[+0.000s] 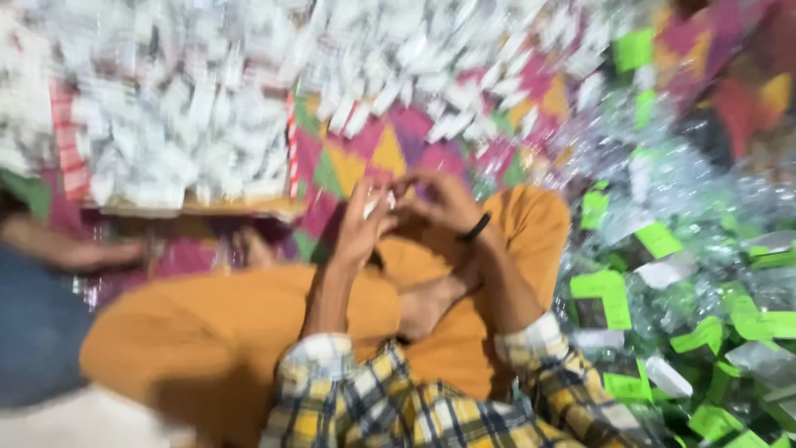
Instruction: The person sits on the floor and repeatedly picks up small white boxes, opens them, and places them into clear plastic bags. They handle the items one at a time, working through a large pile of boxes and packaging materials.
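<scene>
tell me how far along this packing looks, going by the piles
Done, it seems: clear packets with green cards heaped at the right. In hand: left hand and right hand meet on a small white piece; blur hides details. Left: a large pile of white pieces ahead.

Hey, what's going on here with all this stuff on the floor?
A person sits cross-legged on a colourful patterned cloth. Their left hand and right hand meet over the lap, pinching a small white piece; the picture is blurred. A heap of similar white pieces lies ahead, and clear packets with green labels pile up on the right.
</scene>
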